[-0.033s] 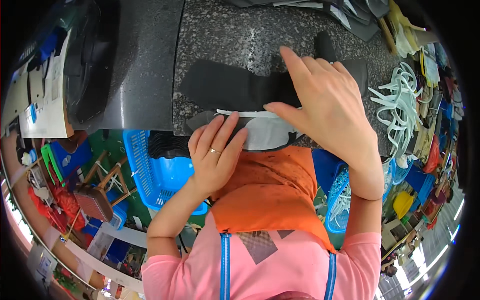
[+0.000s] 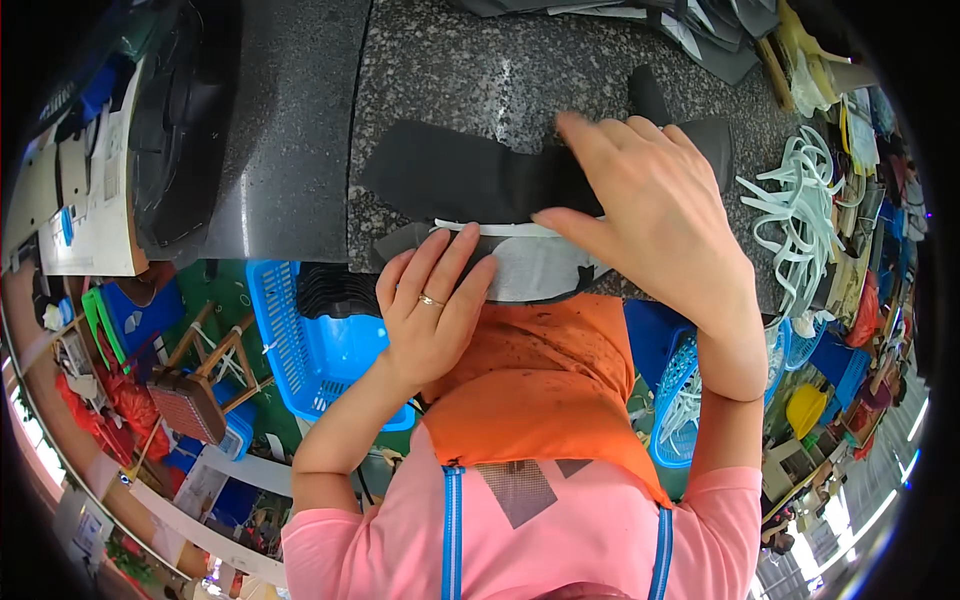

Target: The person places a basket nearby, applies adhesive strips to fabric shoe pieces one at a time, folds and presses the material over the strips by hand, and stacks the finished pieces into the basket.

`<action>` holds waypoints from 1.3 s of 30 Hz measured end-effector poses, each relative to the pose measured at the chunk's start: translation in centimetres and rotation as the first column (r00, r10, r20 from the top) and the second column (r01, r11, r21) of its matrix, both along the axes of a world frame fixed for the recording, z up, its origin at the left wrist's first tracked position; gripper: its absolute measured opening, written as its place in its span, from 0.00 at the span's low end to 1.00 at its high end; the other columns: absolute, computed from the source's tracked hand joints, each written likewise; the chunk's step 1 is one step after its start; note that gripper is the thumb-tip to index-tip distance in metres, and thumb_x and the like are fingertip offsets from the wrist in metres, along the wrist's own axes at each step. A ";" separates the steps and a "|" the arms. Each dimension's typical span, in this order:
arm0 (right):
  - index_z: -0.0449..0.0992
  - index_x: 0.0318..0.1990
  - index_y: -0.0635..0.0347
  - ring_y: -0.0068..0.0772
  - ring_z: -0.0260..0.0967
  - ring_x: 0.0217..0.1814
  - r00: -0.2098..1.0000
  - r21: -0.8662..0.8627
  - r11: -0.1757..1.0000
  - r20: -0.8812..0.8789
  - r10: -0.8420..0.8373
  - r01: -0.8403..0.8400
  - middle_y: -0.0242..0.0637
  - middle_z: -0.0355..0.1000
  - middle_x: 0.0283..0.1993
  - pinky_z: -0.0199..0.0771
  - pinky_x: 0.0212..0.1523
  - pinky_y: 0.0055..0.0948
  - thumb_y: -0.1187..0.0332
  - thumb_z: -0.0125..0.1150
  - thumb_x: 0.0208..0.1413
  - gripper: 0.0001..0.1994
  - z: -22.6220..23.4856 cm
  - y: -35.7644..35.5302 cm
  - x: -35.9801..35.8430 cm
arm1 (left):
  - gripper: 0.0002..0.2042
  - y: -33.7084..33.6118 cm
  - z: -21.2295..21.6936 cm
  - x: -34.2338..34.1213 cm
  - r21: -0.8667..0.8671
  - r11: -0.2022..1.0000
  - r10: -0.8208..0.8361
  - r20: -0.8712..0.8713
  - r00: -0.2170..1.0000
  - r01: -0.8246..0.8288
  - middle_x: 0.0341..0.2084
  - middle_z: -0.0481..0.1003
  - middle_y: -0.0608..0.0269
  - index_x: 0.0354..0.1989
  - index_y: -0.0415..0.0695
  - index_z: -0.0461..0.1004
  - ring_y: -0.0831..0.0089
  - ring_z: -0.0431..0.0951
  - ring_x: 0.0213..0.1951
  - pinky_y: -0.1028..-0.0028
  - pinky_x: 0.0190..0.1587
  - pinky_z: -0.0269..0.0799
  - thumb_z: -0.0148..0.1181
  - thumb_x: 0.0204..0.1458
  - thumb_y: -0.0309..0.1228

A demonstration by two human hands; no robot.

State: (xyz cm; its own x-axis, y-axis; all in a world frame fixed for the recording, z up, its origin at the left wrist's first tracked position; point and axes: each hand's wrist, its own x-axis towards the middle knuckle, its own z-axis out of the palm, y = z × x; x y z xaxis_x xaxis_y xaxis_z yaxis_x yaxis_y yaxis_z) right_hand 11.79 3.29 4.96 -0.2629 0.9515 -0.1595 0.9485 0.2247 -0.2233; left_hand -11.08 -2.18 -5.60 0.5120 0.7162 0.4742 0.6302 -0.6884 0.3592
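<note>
A black, curved flat piece of material (image 2: pixel 435 168) lies on the speckled stone worktop (image 2: pixel 430 60). Nearer to me, at the worktop's front edge, is a second piece with a pale grey face (image 2: pixel 540 268) and dark borders. A narrow white strip (image 2: pixel 508 229) runs along its far edge. My left hand (image 2: pixel 430 305) rests with outstretched fingers on this nearer piece, fingertips by the strip's left end. Across the black piece spreads my right hand (image 2: pixel 660 215), its thumb on the strip and its fingers apart from the thumb. The palm hides what lies beneath.
White strips (image 2: pixel 800 200) hang in a tangle at the worktop's right edge. Dark cut pieces (image 2: pixel 715 40) are piled at the far right. Below stand a blue basket (image 2: pixel 275 320) holding stacked black pieces and another blue basket (image 2: pixel 675 400) with white strips. A dark sheet (image 2: pixel 290 120) covers the left.
My right index finger has shifted very slightly, and the thumb a touch to the right along the strip. My left hand has stayed in place.
</note>
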 end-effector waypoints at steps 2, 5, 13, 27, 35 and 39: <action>0.78 0.43 0.65 0.44 0.70 0.49 0.997 -0.034 0.997 0.042 0.066 -0.065 0.41 0.73 0.43 0.68 0.50 0.40 0.63 0.69 0.44 0.19 0.7 0.1 0.0 | 0.12 0.0 -0.1 0.0 0.033 0.999 0.016 -0.045 0.999 -0.014 0.54 0.76 0.57 0.44 0.47 0.79 0.59 0.74 0.54 0.64 0.56 0.62 0.61 0.50 0.25; 0.80 0.38 0.66 0.43 0.73 0.50 0.965 0.345 0.921 -0.121 0.235 -0.181 0.42 0.76 0.45 0.71 0.52 0.40 0.67 0.66 0.43 0.15 0.8 -1.0 -0.5 | 0.12 0.2 -0.3 -0.3 0.051 0.999 -0.009 -0.076 0.997 0.013 0.51 0.77 0.57 0.43 0.46 0.79 0.56 0.76 0.50 0.62 0.56 0.62 0.61 0.49 0.25; 0.80 0.37 0.64 0.41 0.77 0.45 0.900 0.142 0.930 -0.237 0.365 -0.339 0.42 0.77 0.47 0.78 0.50 0.38 0.71 0.64 0.42 0.13 -1.4 -6.5 -1.3 | 0.17 0.6 -0.1 -0.6 -0.035 0.999 -0.004 0.076 0.997 0.007 0.52 0.72 0.50 0.44 0.47 0.78 0.56 0.75 0.49 0.55 0.50 0.67 0.68 0.43 0.28; 0.79 0.28 0.57 0.43 0.65 0.60 0.895 0.313 0.928 -0.325 0.304 -0.201 0.42 0.69 0.55 0.56 0.67 0.54 0.67 0.63 0.44 0.05 -5.5 1.3 -4.2 | 0.16 1.1 -0.6 -1.2 -0.011 0.995 -0.100 0.106 0.989 0.102 0.47 0.72 0.52 0.35 0.45 0.72 0.57 0.76 0.53 0.61 0.47 0.66 0.74 0.38 0.25; 0.79 0.27 0.56 0.41 0.63 0.61 0.893 0.258 0.948 -0.359 0.271 -0.184 0.37 0.69 0.55 0.54 0.69 0.53 0.68 0.67 0.45 0.04 -5.8 1.4 -4.4 | 0.16 1.1 -0.7 -0.9 0.003 0.995 -0.098 0.133 0.986 0.099 0.46 0.72 0.51 0.34 0.46 0.72 0.57 0.76 0.53 0.61 0.49 0.65 0.74 0.38 0.25; 0.77 0.26 0.57 0.43 0.65 0.59 0.872 0.273 0.946 -0.404 0.276 -0.173 0.38 0.69 0.54 0.60 0.64 0.52 0.70 0.66 0.46 0.03 -5.9 1.7 -4.1 | 0.14 1.1 -1.0 -0.8 -0.007 0.997 -0.072 0.145 0.987 0.074 0.40 0.68 0.60 0.34 0.48 0.72 0.57 0.76 0.55 0.60 0.51 0.63 0.73 0.42 0.29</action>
State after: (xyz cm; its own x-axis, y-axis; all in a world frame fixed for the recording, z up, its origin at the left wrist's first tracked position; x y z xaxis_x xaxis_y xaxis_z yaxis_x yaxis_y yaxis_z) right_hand 7.64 5.04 -0.99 -0.4670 0.8546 0.2270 0.6863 0.5122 -0.5164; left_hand -11.86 -1.10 -6.58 0.4901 0.6856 0.5384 0.5193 -0.7257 0.4514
